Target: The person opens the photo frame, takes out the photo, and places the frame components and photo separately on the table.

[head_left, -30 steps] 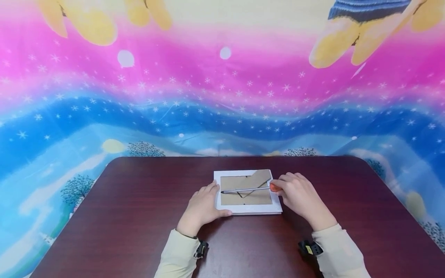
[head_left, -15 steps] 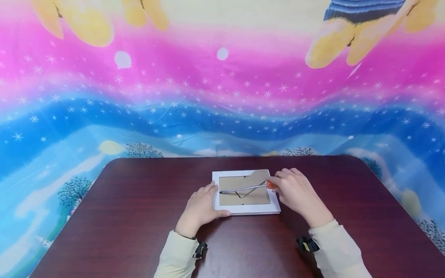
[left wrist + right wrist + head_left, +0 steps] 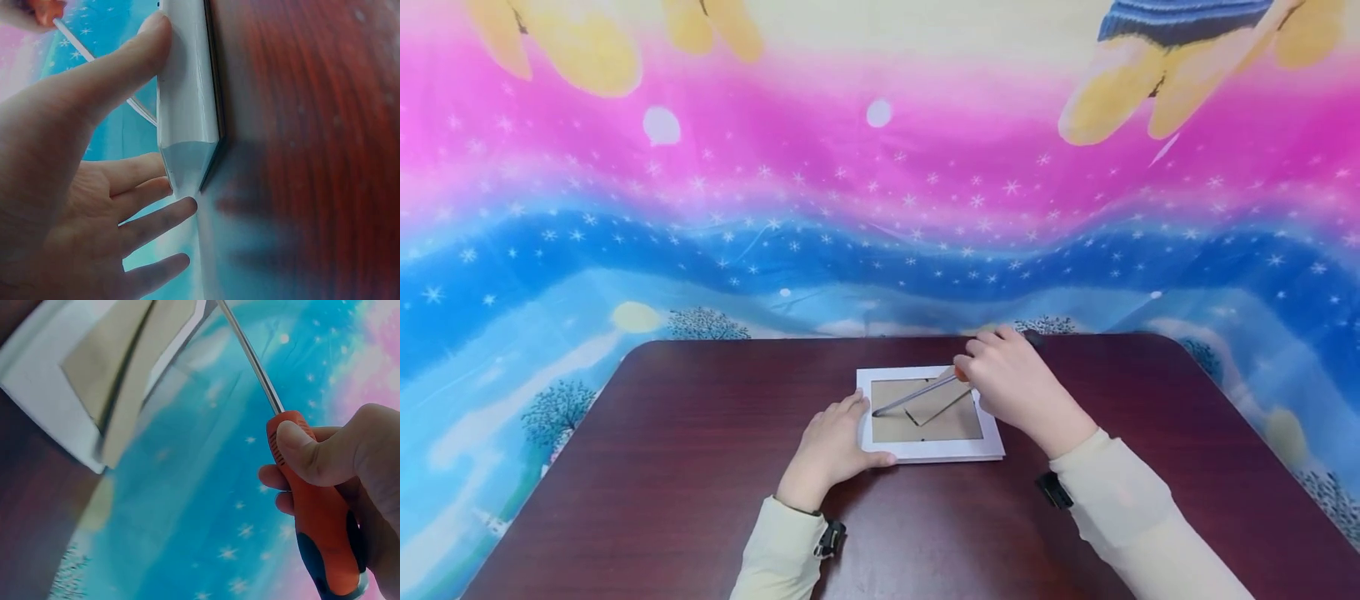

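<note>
here, screwdriver tip (image 3: 877, 412), head view only

Orange screwdriver (image 3: 322, 515) slants, apparently touching white frame (image 3: 942, 451).

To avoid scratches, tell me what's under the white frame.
The dark red table lies under the white frame; the left wrist view shows a thin dark edge low along its side. Its underside is covered.

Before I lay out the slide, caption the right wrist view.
Right grip holding an orange-handled screwdriver before a snowflake-patterned backdrop, white picture frame at upper left.
</note>
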Motion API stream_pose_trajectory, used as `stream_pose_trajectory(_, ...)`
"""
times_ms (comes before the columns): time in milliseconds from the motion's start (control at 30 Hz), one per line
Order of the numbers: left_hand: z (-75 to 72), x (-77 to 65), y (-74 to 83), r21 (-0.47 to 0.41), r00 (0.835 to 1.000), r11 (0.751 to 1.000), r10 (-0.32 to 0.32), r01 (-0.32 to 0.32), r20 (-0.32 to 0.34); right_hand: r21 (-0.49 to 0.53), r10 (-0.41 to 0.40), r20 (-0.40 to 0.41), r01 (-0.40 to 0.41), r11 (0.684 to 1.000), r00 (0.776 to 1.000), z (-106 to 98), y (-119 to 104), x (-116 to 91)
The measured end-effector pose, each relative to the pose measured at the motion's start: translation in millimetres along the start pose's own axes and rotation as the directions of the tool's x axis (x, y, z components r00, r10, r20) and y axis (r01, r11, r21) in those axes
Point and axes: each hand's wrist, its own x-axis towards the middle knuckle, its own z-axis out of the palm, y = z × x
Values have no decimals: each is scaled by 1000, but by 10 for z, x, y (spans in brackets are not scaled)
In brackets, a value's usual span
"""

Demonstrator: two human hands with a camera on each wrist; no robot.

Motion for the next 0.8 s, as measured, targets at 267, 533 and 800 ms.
stream_pose_trajectory(267,1,8,3,6,1000,1000,2,-2,-10,-133,-120,46,125,983,992,-210,-58,322)
stream_pose_trajectory(533,16,4,5,-8,1000,1000,13,-13,-16,-251,-195,76,208,945,978,-384,-245,564)
stream_pose_trajectory(800,7,4,-5,12,1000,1000,8,-7,-26,-294,-198,102,220,930,975,-424,-290,602)
